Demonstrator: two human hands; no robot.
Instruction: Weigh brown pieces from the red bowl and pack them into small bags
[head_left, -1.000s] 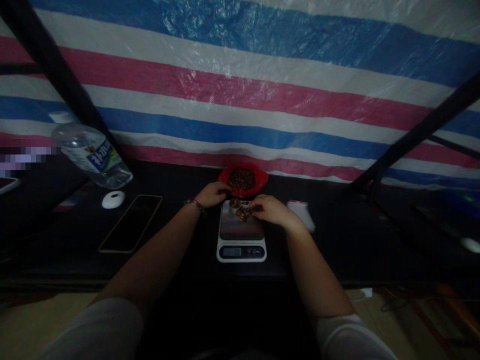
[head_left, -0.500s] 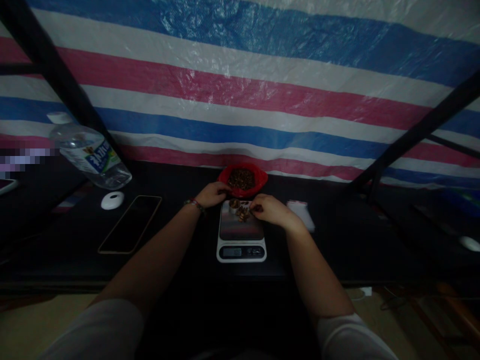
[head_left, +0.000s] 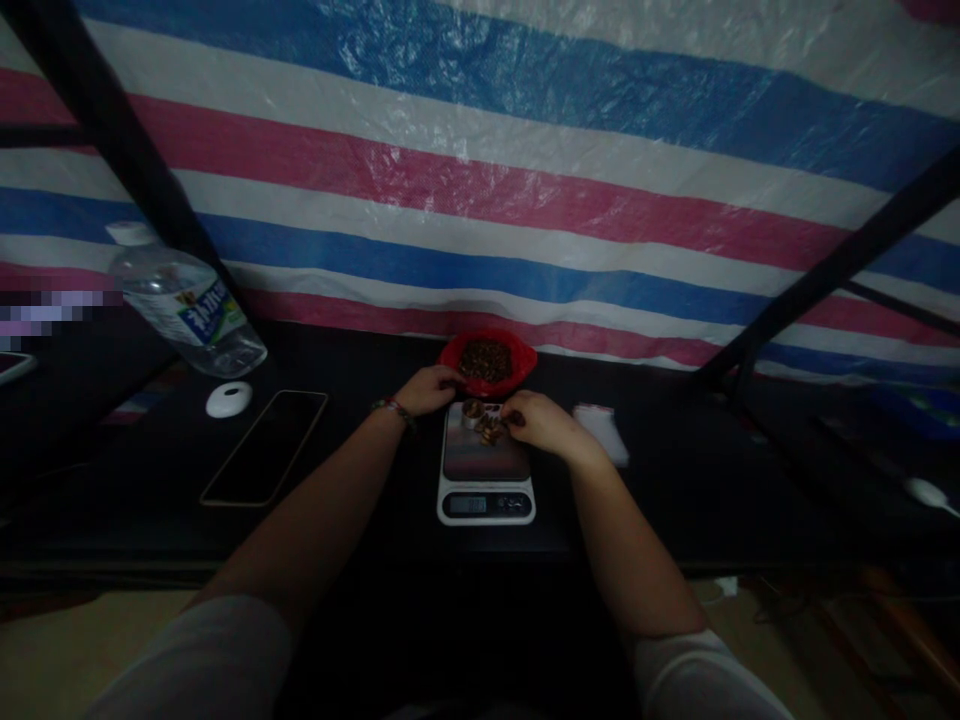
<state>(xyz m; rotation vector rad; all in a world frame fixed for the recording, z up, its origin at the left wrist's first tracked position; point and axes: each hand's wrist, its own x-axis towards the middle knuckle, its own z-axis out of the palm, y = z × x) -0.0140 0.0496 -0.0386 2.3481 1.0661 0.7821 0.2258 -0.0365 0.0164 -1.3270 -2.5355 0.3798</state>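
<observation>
A white kitchen scale (head_left: pixel 486 465) with a dark top plate lies in front of me, its display lit but unreadable. On its far part are a small round cup (head_left: pixel 472 412) and a loose heap of small brown pieces (head_left: pixel 491 431). My right hand (head_left: pixel 544 422) is over the plate's right edge, fingertips pinched beside the heap; what they hold is too small to name. My left hand (head_left: pixel 429 390), wearing a bracelet, rests left of the scale with fingers apart, near the rim of a red bag (head_left: pixel 523 362). Many small brown pieces fill the bag.
A phone (head_left: pixel 266 447), a white rounded object (head_left: pixel 229 400) and a large clear bottle (head_left: pixel 187 308) are on the left. Small clear plastic bags (head_left: pixel 602 432) lie right of the scale. A striped sheet (head_left: pixel 480 190) hangs behind the black table (head_left: pixel 360 530), between dark frame bars.
The view has shifted very slightly. Both hands stay in nearly the same places, the right still beside the heap and the left near the red bag.
</observation>
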